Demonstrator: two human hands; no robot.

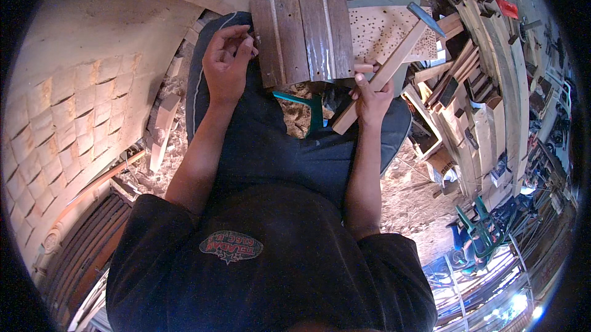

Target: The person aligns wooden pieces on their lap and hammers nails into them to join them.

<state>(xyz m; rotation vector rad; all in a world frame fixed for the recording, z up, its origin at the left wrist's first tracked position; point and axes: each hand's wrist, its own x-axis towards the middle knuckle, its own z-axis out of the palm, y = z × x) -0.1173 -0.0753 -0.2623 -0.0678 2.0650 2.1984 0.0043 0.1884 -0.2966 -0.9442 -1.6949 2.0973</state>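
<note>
A brown box of worn wooden planks (314,24), with pale stripes and nail heads on its top, stands in front of my knees. My left hand (226,64) is beside its left edge, fingers curled in toward the thumb. Whether something small sits between those fingertips I cannot make out. At the box's near right corner, my right hand (373,99) is closed around the wooden handle of a hammer (394,61). The hammer's metal head points up and away to the right. Behind it lies a pale board full of small holes (394,33).
A large pale wood panel (80,92) with overlapping tiles leans at the left. Stacked planks and wooden frames (474,92) crowd the right side. Wood shavings (425,190) cover the floor. A green plastic object (314,110) shows between my legs. Green chairs (480,227) stand farther right.
</note>
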